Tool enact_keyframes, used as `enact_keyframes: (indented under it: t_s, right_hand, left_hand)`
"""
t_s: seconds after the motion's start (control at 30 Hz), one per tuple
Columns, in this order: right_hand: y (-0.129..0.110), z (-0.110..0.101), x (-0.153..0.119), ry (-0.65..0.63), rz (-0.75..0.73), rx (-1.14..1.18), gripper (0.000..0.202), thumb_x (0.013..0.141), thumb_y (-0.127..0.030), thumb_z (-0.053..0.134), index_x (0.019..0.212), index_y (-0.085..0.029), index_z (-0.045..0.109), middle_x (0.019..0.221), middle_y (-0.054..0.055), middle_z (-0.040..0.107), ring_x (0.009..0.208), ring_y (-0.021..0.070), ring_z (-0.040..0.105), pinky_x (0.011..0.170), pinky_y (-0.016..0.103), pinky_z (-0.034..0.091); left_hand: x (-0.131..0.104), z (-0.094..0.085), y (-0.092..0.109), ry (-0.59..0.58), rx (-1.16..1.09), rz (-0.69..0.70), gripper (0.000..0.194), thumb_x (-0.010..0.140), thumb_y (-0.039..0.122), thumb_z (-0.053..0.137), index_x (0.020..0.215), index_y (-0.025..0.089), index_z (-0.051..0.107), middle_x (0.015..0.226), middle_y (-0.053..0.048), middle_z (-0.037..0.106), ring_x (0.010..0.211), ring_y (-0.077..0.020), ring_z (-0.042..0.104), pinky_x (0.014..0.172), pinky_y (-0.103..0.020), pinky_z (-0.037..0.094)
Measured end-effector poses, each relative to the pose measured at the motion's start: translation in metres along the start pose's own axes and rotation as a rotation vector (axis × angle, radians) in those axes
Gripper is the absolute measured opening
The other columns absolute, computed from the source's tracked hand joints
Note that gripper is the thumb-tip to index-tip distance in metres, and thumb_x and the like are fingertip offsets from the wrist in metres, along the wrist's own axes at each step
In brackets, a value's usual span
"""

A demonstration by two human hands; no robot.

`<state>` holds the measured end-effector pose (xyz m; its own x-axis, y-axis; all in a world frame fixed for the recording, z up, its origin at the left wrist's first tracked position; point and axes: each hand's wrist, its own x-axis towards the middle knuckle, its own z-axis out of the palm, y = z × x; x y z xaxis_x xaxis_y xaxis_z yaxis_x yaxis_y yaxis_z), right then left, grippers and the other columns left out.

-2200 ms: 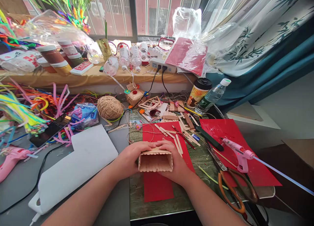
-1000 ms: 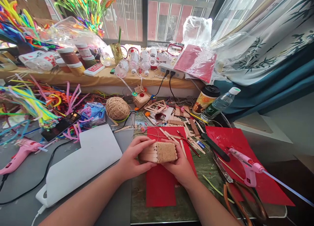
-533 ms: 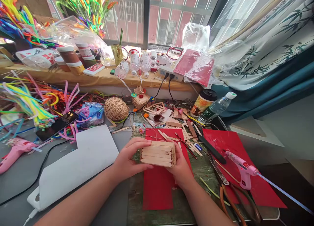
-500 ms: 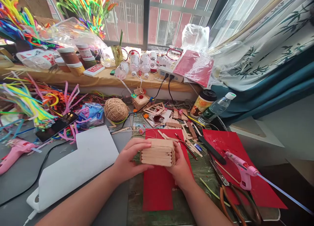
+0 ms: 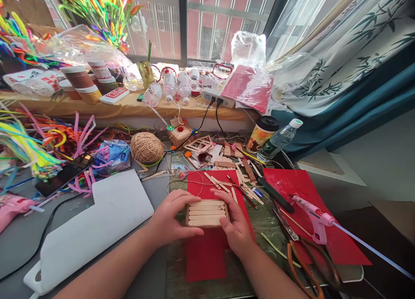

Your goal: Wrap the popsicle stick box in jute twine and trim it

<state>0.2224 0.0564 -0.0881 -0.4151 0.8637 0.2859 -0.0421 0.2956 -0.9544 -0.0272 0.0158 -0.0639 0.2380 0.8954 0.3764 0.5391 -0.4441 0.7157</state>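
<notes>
A small box made of popsicle sticks [image 5: 206, 213] is between my two hands, its slatted face turned up toward me. My left hand [image 5: 175, 214] grips its left side, fingers along the back edge and thumb at the near corner. On the right side, my right hand [image 5: 236, 221] holds it with the thumb bent over the near right corner and the fingers behind. Below the box lies a sheet of red paper [image 5: 205, 258]. Loose popsicle sticks [image 5: 217, 181] are scattered just beyond it.
At right, a pink glue gun [image 5: 313, 217] and scissors [image 5: 300, 251] lie by another red sheet [image 5: 345, 242]. A twine ball [image 5: 147, 147], a coffee cup [image 5: 262, 133] and a water bottle [image 5: 280, 141] stand farther back. White card [image 5: 97, 229] lies left.
The box has been tipped and lowered slightly, so its slatted face shows more from above. My right thumb has come round onto its near corner. The whole view has shifted a little.
</notes>
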Motion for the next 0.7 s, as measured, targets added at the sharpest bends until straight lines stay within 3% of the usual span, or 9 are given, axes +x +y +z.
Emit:
enact_keyframes:
  t_s: [0.13,0.2,0.27,0.37,0.43,0.57,0.7]
  right_hand:
    - [-0.003,0.004,0.001,0.017,0.053,-0.048,0.031,0.106,-0.046,0.055,0.131,-0.031,0.066,0.13,0.006,0.069,0.123,0.0258,0.065,0.107,0.039,0.054]
    - [-0.004,0.006,0.001,0.032,0.051,-0.055,0.03,0.107,-0.044,0.054,0.132,-0.031,0.065,0.131,0.006,0.068,0.124,0.0253,0.064,0.109,0.039,0.052]
    - [-0.004,0.008,0.001,0.039,0.037,-0.064,0.031,0.107,-0.045,0.054,0.131,-0.031,0.066,0.133,0.007,0.068,0.128,0.026,0.063,0.111,0.04,0.051]
    - [-0.001,0.01,-0.001,0.05,0.01,-0.053,0.032,0.106,-0.049,0.055,0.128,-0.03,0.068,0.128,0.008,0.07,0.124,0.0265,0.066,0.108,0.04,0.053]
    - [0.002,0.011,-0.002,0.063,0.006,-0.048,0.031,0.106,-0.049,0.057,0.127,-0.03,0.068,0.126,0.007,0.071,0.121,0.0259,0.067,0.106,0.04,0.054]
    - [-0.004,0.008,-0.001,0.073,0.022,-0.075,0.027,0.105,-0.042,0.059,0.127,-0.031,0.069,0.126,0.007,0.07,0.122,0.0249,0.067,0.108,0.04,0.054]
    - [-0.03,-0.007,0.014,-0.011,-0.019,-0.27,0.02,0.102,-0.034,0.066,0.119,-0.028,0.075,0.122,0.009,0.072,0.118,0.027,0.068,0.104,0.043,0.055]
  left_hand:
    - [0.0,0.008,0.002,-0.084,-0.178,-0.134,0.069,0.086,0.055,0.083,0.144,0.027,0.057,0.138,-0.013,0.066,0.127,-0.0316,0.064,0.108,-0.043,0.053]
    - [-0.002,0.016,0.006,-0.08,-0.309,-0.188,0.075,0.093,0.057,0.075,0.155,0.027,0.045,0.152,-0.016,0.059,0.138,-0.0333,0.058,0.114,-0.045,0.05]
    - [-0.004,0.026,0.013,-0.027,-0.413,-0.279,0.07,0.101,0.058,0.062,0.159,0.026,0.04,0.156,-0.016,0.056,0.143,-0.0332,0.055,0.118,-0.046,0.047]
    - [-0.005,0.041,0.026,0.104,-0.456,-0.477,0.048,0.11,0.054,0.043,0.149,0.027,0.051,0.15,-0.012,0.061,0.137,-0.0293,0.058,0.116,-0.044,0.047]
    - [-0.005,0.047,0.033,0.14,-0.45,-0.555,0.043,0.11,0.054,0.042,0.14,0.027,0.056,0.144,-0.009,0.064,0.126,-0.0273,0.062,0.108,-0.04,0.05]
    - [-0.004,0.046,0.035,0.127,-0.442,-0.564,0.038,0.108,0.056,0.046,0.126,0.026,0.061,0.124,-0.006,0.069,0.109,-0.025,0.064,0.096,-0.035,0.052]
    - [-0.005,0.043,0.029,0.097,-0.47,-0.524,0.037,0.108,0.055,0.045,0.125,0.026,0.06,0.114,-0.005,0.069,0.102,-0.0238,0.063,0.092,-0.034,0.05]
